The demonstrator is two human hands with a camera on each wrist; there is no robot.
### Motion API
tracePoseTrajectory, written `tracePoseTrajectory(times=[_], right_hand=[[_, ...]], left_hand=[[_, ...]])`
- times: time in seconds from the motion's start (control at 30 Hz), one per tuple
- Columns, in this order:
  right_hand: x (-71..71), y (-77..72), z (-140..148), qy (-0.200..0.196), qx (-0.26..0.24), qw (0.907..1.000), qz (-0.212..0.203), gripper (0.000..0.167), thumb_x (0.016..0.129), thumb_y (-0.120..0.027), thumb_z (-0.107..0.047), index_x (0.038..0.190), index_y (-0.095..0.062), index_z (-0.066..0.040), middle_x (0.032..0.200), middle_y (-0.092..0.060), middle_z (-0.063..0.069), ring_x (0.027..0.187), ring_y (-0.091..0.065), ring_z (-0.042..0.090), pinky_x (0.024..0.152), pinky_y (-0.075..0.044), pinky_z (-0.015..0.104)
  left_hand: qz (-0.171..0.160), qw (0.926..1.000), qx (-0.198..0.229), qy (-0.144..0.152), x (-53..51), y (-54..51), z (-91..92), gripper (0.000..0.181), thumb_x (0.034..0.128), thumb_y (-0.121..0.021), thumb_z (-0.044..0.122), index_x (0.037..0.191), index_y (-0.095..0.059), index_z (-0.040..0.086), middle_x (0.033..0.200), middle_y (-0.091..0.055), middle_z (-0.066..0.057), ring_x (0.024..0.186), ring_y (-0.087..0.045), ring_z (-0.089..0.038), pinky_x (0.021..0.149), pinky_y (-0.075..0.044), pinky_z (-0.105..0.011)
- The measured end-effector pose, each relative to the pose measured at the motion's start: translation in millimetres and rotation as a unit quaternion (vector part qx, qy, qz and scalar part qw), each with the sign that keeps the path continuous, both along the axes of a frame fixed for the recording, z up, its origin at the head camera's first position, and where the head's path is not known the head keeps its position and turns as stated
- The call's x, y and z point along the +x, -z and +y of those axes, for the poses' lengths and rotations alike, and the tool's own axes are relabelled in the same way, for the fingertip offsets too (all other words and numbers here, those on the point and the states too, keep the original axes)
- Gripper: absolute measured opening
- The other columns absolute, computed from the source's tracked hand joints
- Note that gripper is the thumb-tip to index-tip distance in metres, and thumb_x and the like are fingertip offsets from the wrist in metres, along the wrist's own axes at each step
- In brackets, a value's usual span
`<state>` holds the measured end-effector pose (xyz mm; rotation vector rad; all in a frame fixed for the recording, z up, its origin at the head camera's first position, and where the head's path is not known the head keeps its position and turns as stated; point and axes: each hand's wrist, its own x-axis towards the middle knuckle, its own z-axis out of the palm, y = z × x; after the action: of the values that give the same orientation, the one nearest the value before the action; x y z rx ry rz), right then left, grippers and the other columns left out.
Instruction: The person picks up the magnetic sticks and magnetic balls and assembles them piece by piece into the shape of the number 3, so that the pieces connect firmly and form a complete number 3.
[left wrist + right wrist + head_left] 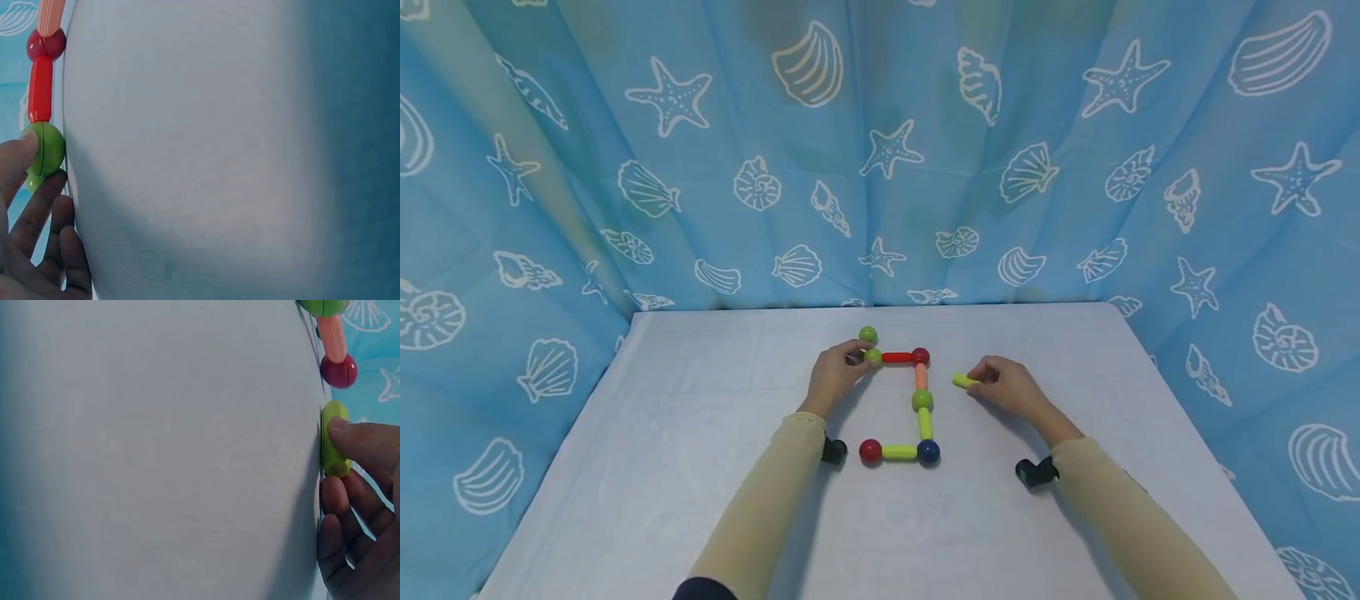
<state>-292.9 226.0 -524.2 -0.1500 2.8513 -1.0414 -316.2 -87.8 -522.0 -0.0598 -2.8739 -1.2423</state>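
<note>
My left hand (pixel 835 375) pinches a green ball (pixel 51 150) between thumb and finger, at the far-left end of a joined chain. A red stick (pixel 897 357) links that ball to a dark red ball (pixel 921 357). From there a salmon stick (pixel 921 377), another green ball (pixel 922 400) and a yellow-green stick (pixel 925 424) run toward the near side to a blue ball (pixel 928 452). A second yellow-green stick (pixel 898 452) ends at a red ball (pixel 871 452). My right hand (pixel 1011 387) holds a loose yellow-green stick (pixel 335 439), apart from the chain.
One more green ball (pixel 868 334) lies just behind the left hand's fingers; whether it touches the chain I cannot tell. A white cloth covers the table (pixel 715 467). A blue curtain (pixel 887 208) with shells and starfish hangs behind its back edge.
</note>
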Motion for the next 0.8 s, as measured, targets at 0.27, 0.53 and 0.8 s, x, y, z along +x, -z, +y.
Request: tracePoseTrajectory(times=[0.27, 0.53, 0.8], right_hand=[[10.5, -1.2, -6, -0.002, 0.008, 0.9999, -0.012, 0.015, 0.089, -0.078, -0.016, 0.100, -0.069, -0.016, 0.099, -0.066, 0.004, 0.090, -0.057, 0.023, 0.084, -0.052, 0.037], [19.0, -3.8, -8, -0.023, 0.006, 0.9997, -0.009, 0.015, 0.088, -0.078, -0.016, 0.101, -0.070, -0.016, 0.099, -0.066, 0.002, 0.088, -0.057, 0.021, 0.082, -0.050, 0.036], [22.3, -0.8, -6, -0.042, 0.009, 0.9991, -0.002, 0.017, 0.088, -0.079, -0.016, 0.103, -0.071, -0.016, 0.095, -0.065, 0.001, 0.088, -0.057, 0.020, 0.081, -0.050, 0.037]], left_hand=[[-0.004, 1.0000, 0.006, -0.004, -0.3, 2.0, -0.2, 0.032, 0.0920, -0.078, 0.025, 0.124, -0.072, 0.025, 0.111, -0.071, 0.000, 0.100, -0.063, -0.020, 0.091, -0.053, -0.038], [0.001, 1.0000, 0.007, 0.001, -1.1, 1.2, -0.7, 0.032, 0.0923, -0.077, 0.024, 0.124, -0.072, 0.024, 0.111, -0.071, -0.001, 0.101, -0.063, -0.021, 0.090, -0.054, -0.038], [0.004, 0.9999, 0.009, 0.004, 0.5, -0.6, -0.8, 0.032, 0.0925, -0.077, 0.025, 0.124, -0.072, 0.024, 0.111, -0.071, -0.001, 0.100, -0.064, -0.020, 0.090, -0.053, -0.038]])
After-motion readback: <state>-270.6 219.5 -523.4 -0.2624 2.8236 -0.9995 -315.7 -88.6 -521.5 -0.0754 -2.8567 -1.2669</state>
